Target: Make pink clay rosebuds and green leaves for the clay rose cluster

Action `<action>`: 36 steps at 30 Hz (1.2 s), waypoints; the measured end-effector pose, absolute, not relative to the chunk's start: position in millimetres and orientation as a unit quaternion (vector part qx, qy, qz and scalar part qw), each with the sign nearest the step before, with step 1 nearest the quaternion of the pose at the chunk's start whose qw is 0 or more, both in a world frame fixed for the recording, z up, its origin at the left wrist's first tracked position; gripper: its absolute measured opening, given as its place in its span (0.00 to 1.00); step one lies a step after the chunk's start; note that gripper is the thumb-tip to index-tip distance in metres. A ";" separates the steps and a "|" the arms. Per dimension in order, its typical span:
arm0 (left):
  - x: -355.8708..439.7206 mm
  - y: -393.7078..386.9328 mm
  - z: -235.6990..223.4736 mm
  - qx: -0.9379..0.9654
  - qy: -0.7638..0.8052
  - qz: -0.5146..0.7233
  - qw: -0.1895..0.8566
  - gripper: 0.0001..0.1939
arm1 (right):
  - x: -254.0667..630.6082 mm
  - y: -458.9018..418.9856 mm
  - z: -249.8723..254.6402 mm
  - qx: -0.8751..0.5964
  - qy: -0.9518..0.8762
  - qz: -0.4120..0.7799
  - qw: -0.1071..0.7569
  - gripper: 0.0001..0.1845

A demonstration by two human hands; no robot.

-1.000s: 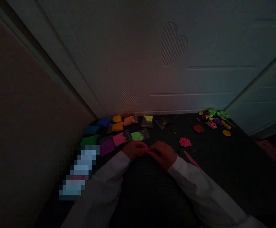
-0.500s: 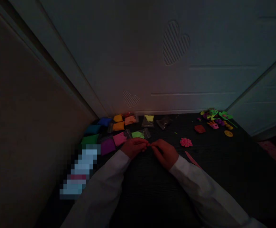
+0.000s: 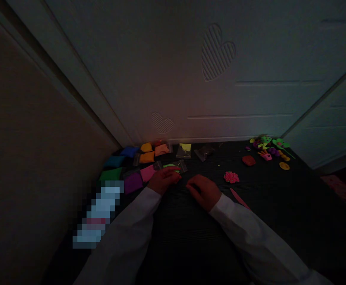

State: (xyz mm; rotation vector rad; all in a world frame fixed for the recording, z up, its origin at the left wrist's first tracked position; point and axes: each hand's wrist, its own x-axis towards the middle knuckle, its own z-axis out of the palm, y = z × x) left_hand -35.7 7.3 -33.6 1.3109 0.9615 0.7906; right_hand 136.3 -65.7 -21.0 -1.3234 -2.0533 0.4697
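My left hand (image 3: 163, 180) is over the table's middle, at the near edge of a small bag of light green clay (image 3: 172, 165) that it partly covers. Its fingers reach to the right, slightly apart, and I see nothing held in them. A short gap separates it from my right hand (image 3: 205, 192), whose fingers are curled with the tips pressed together. Whatever they pinch, if anything, is too small or dark to make out. To the right of that hand lie a bumpy pink clay piece (image 3: 231, 177) and a pink clay knife (image 3: 239, 198).
Bags of coloured clay, among them purple (image 3: 133, 183), green (image 3: 111, 174) and orange (image 3: 147, 157), crowd the back left. A blurred bright rectangle (image 3: 101, 213) lies at left. At right are a red lump (image 3: 248, 160), a yellow disc (image 3: 284, 166) and small clay figures (image 3: 266, 146).
My hands, whose fingertips nearly met before, have drawn apart. The left fingers have loosened and moved slightly left; the right fingers stay curled. The view has shifted a little.
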 end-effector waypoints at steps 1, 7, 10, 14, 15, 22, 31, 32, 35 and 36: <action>-37.0 8.0 -33.5 0.593 0.428 0.335 0.594 0.20 | 136.2 -65.6 -21.6 -0.503 -0.783 0.178 0.318 0.08; -36.6 4.8 -28.8 0.724 0.462 0.277 0.431 0.10 | 135.5 -67.1 -19.5 -0.508 -0.784 0.172 0.313 0.09; -34.2 2.2 -27.7 0.766 0.462 0.255 0.367 0.10 | 135.7 -67.0 -18.8 -0.513 -0.781 0.169 0.313 0.09; -33.9 1.6 -30.5 0.807 0.449 0.234 0.306 0.09 | 135.3 -65.6 -20.6 -0.515 -0.782 0.168 0.309 0.08; -34.2 1.7 -31.5 0.816 0.443 0.230 0.292 0.09 | 135.1 -65.5 -20.9 -0.514 -0.782 0.168 0.308 0.08; -34.8 3.2 -37.8 0.868 0.401 0.210 0.202 0.08 | 134.8 -66.5 -21.8 -0.526 -0.776 0.167 0.306 0.10; -35.2 3.4 -41.4 0.890 0.365 0.213 0.169 0.09 | 136.7 -65.5 -19.5 -0.504 -0.786 0.172 0.315 0.09; -34.7 3.0 -40.7 0.890 0.365 0.216 0.168 0.09 | 136.6 -65.9 -18.5 -0.505 -0.784 0.170 0.317 0.10; -33.9 2.2 -38.7 0.885 0.372 0.227 0.162 0.11 | 136.2 -66.4 -17.9 -0.512 -0.779 0.167 0.322 0.12; -33.9 2.2 -38.4 0.883 0.377 0.231 0.160 0.11 | 136.1 -66.3 -18.6 -0.514 -0.777 0.167 0.323 0.12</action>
